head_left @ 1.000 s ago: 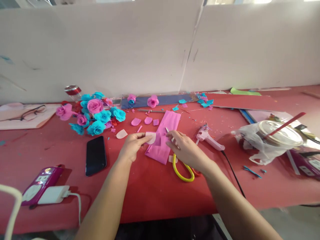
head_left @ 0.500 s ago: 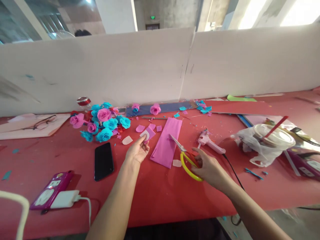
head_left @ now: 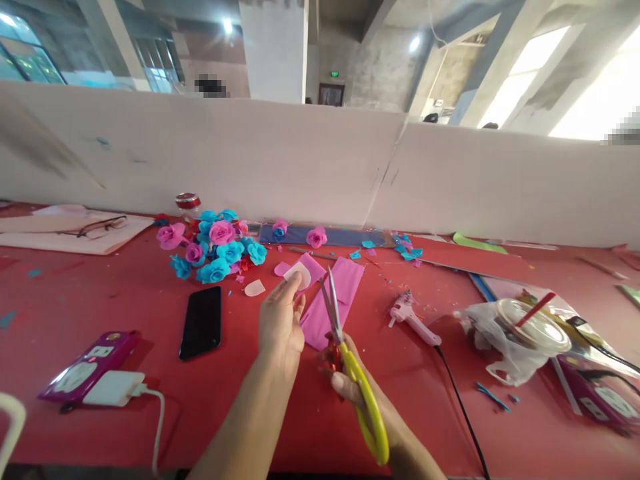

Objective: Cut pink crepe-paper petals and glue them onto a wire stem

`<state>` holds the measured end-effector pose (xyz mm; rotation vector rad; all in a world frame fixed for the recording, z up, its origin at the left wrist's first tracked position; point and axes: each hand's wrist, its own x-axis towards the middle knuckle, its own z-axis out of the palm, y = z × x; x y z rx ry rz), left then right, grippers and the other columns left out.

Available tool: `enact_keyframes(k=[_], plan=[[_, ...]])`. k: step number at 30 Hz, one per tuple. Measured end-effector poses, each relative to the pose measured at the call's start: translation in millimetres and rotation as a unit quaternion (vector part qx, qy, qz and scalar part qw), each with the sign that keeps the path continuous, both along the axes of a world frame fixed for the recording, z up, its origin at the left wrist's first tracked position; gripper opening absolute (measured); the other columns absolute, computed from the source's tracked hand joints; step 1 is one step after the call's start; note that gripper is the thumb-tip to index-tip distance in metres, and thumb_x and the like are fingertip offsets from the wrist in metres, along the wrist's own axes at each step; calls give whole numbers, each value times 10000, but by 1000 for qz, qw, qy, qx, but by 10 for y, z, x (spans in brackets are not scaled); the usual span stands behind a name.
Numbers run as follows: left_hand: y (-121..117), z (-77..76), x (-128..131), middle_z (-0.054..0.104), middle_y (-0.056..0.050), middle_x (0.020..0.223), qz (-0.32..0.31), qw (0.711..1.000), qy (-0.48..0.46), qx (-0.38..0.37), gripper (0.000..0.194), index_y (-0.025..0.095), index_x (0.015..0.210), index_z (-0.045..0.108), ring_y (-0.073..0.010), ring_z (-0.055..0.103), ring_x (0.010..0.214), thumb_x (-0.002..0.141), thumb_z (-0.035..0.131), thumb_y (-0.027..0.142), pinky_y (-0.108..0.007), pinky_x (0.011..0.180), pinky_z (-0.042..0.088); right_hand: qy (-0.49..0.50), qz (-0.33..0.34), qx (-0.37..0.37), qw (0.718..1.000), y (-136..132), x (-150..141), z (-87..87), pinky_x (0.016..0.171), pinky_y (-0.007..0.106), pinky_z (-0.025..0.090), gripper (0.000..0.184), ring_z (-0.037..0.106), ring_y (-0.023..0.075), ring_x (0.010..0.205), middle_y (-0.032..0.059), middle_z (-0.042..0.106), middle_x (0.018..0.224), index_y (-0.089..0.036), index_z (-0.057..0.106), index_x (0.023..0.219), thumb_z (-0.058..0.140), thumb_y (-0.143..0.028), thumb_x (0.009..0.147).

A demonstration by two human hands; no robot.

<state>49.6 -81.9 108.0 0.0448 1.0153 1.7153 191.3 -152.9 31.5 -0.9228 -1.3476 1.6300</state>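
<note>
My left hand (head_left: 283, 317) pinches a white petal-shaped template (head_left: 299, 275) against a small pink paper piece (head_left: 314, 268). In my right hand (head_left: 357, 383) are yellow-and-red-handled scissors (head_left: 367, 413), their blades slightly apart and pointing up, just right of the held paper. Below the blades lies a folded pink paper sheet (head_left: 350, 277) on the red table. A second pale petal-shaped piece (head_left: 255, 288) and a cut pink petal (head_left: 282, 269) rest left of my left hand. A pink glue gun (head_left: 413, 319) lies to the right, its black cord running toward the front edge.
Blue and pink paper roses (head_left: 230, 252) stand back left, above a black phone (head_left: 201, 323). A purple power strip (head_left: 95, 363) with a white charger (head_left: 114, 388) is front left. A lidded container (head_left: 533, 325) in plastic sits at right. A white partition (head_left: 240, 153) stands behind.
My right hand has brought the scissors left and upright, close to the held paper. The left hand has lifted the pink paper and template slightly. The camera view has tilted up.
</note>
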Motion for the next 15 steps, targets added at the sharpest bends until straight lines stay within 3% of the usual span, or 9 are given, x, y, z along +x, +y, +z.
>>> enact_keyframes(k=[3,7,15], plan=[[-84,3,120,712,-12,805,-6,1000,-5,15,128,174,716,671,-119,657,810,647,764,117,-239,750,500,-4,12,21,1000,-34,-77,38,816,318,430,541,487,184,905,32,477,987,-258,449,1227,597,-568,809],[-135,-67,237,713,-14,760,-8,999,-15,32,130,170,712,679,-144,671,781,635,766,113,-288,777,521,20,-33,26,999,-43,-149,50,634,267,406,527,426,137,684,-2,456,842,-253,481,1157,584,-617,791],[-151,-166,321,712,-18,725,-21,999,-6,24,95,157,709,693,-123,665,737,649,756,119,-235,725,518,19,-77,3,997,-65,-202,80,499,226,326,548,345,97,532,-51,396,674,-238,470,1152,507,-667,814]])
